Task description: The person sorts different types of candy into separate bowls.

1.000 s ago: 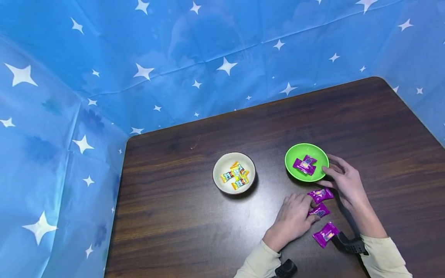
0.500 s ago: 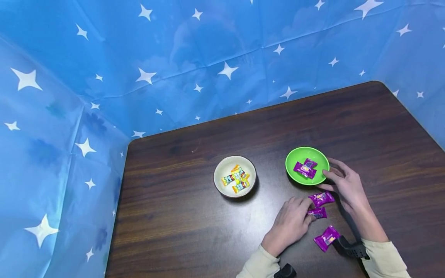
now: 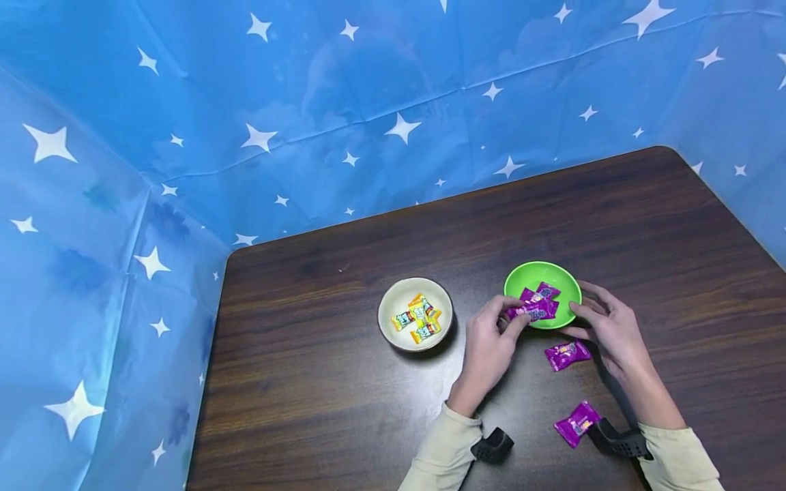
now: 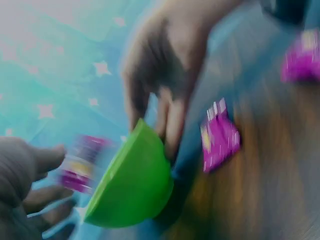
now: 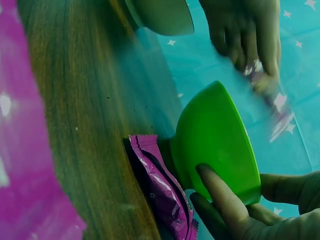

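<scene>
My left hand (image 3: pixel 489 344) is at the near left rim of a green bowl (image 3: pixel 522 276), pinching a purple-wrapped candy (image 5: pixel 270 95) above it. In the right wrist view that candy is blurred and hangs from the fingertips. On the bowl's right side my right hand (image 3: pixel 617 332) grips the wall, thumb at the rim and fingers beneath. Purple candies (image 3: pixel 546 291) lie inside the bowl, partly covered by the held one. Just in front of the bowl a purple candy (image 3: pixel 568 355) rests on the table, and another purple candy (image 3: pixel 577 423) lies nearer, beside the right wrist strap.
A white bowl (image 3: pixel 393 299) with a dark rim stands to the left, holding several yellow-and-orange wrapped candies (image 3: pixel 422 317). The dark wooden table (image 3: pixel 295 382) ends at the back against a blue star-patterned cloth (image 3: pixel 319 88).
My left hand has picked up a purple candy from the table and carried it up and left to the green bowl. The right hand keeps its hold on the bowl.
</scene>
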Tool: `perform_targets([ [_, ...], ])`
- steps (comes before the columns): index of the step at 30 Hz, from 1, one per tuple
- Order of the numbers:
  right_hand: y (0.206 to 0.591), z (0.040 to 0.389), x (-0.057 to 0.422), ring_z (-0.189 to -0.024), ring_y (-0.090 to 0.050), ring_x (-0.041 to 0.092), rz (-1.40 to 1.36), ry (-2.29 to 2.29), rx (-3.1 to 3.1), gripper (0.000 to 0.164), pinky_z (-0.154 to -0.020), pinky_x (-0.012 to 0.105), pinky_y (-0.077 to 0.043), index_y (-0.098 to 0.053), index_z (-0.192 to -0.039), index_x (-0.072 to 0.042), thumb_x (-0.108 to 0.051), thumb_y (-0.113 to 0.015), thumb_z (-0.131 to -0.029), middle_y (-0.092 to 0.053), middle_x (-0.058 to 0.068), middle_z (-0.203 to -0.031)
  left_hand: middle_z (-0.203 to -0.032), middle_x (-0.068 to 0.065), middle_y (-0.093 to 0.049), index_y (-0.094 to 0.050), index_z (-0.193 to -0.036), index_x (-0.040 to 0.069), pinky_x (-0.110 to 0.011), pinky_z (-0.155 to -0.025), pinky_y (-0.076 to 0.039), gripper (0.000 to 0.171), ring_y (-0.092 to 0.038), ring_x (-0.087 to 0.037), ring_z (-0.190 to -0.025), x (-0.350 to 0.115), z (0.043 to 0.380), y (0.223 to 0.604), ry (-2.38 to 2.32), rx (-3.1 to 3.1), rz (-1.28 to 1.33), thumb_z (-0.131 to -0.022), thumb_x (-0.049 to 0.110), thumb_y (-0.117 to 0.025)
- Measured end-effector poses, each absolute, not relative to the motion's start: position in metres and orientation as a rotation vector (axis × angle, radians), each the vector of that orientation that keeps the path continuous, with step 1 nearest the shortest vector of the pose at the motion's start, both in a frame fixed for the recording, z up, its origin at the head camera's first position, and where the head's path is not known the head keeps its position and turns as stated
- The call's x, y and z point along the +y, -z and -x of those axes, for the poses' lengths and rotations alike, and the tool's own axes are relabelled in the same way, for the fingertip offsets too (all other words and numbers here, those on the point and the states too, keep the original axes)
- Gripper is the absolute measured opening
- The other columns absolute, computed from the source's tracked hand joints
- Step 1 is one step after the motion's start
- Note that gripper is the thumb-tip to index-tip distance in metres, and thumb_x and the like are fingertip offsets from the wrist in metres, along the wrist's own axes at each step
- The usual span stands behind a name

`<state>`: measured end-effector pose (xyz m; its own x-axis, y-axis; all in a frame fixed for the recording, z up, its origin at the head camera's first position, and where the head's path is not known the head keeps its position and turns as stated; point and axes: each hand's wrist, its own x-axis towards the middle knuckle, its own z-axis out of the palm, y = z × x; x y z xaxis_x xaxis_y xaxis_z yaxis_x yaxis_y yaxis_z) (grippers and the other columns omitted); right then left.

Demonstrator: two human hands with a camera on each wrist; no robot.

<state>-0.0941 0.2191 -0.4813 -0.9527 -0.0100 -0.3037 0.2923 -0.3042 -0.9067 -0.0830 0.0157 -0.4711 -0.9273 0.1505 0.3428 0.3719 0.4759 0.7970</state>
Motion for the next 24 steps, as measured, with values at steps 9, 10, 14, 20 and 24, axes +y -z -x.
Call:
perform_targets([
  [9,0.481,0.093,0.217,-0.09,-0.071,0.007,-0.371,2.345,1.746,0.056,-0.075,0.029,-0.06,-0.033,-0.152,0.006,0.0,-0.058,-0.103,-0.066,-0.004,-0.103,-0.134,-0.013,-0.059,-0.059,-0.135,0.001,-0.035,-0.108,-0.044,0.048,-0.057,-0.027,-0.125,0.02,0.096,0.471,1.112,-2.531,0.368,-0.092,0.018,-0.076],
  [10,0.481,0.093,0.217,-0.091,-0.071,0.007,-0.373,2.348,1.745,0.056,-0.075,0.03,-0.06,-0.033,-0.152,0.006,0.0,-0.058,-0.103,-0.066,-0.004,-0.104,-0.131,-0.013,-0.058,-0.06,-0.132,0.001,-0.035,-0.107,-0.045,0.047,-0.058,-0.027,-0.123,0.02,0.094,0.473,1.11,-2.512,0.346,-0.092,0.018,-0.076],
  [14,0.481,0.092,0.218,-0.091,-0.071,0.007,-0.377,2.361,1.737,0.056,-0.076,0.03,-0.06,-0.034,-0.152,0.006,-0.001,-0.059,-0.103,-0.065,-0.003,-0.105,-0.117,-0.01,-0.055,-0.06,-0.124,0.0,-0.03,-0.096,-0.049,0.04,-0.059,-0.024,-0.108,0.023,0.082,0.483,1.169,-2.449,0.254,-0.093,0.02,-0.075],
  [20,0.481,0.093,0.218,-0.09,-0.071,0.006,-0.37,2.346,1.758,0.059,-0.076,0.029,-0.06,-0.03,-0.154,0.008,-0.002,-0.059,-0.103,-0.065,-0.003,-0.104,-0.095,-0.003,-0.057,-0.063,-0.1,0.006,-0.02,-0.079,-0.048,0.016,-0.058,-0.016,-0.087,0.031,0.062,0.503,1.21,-2.452,0.25,-0.093,0.015,-0.073],
  [24,0.481,0.093,0.218,-0.09,-0.071,0.006,-0.369,2.336,1.77,0.059,-0.076,0.028,-0.06,-0.03,-0.154,0.008,-0.003,-0.059,-0.103,-0.065,-0.003,-0.104,-0.093,0.003,-0.064,-0.069,-0.096,0.011,-0.017,-0.08,-0.047,0.008,-0.062,-0.01,-0.089,0.036,0.053,0.511,1.182,-2.616,0.32,-0.093,0.016,-0.074],
])
